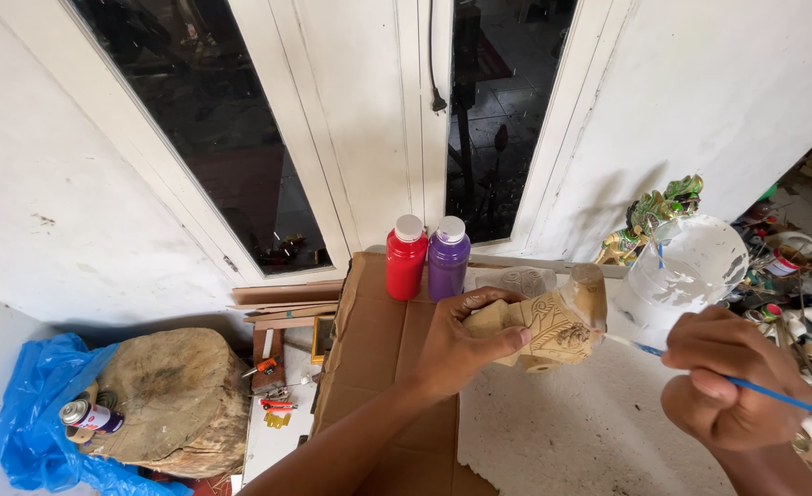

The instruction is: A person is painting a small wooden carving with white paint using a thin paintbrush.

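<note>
Closest to the camera, the right hand (732, 381) is seen with its fingers curled tightly around a thin blue-handled brush (700, 369), whose white-loaded tip is laid against the side of a carved wooden figure (553, 326). That figure, pale and unpainted with incised patterns, is gripped from the left by the left hand (466, 344), the thumb pressed along its near face and the fingers wrapped behind it, so that it is held in the air above a sheet of brown cardboard (378, 358). Just beyond the figure, a clear plastic cup (691, 271) smeared inside with white paint is tilted toward the brush. A red bottle (406, 259) and a purple bottle (448, 259) are stood side by side, touching, at the far edge of the cardboard. What appears to be a painted green and gold carving (656, 216) is partly hidden behind the cup. Far to the left, a wood stump (172, 400) is set on blue plastic sheeting (34, 404), with a spray can (91, 416) lying against it.
</note>
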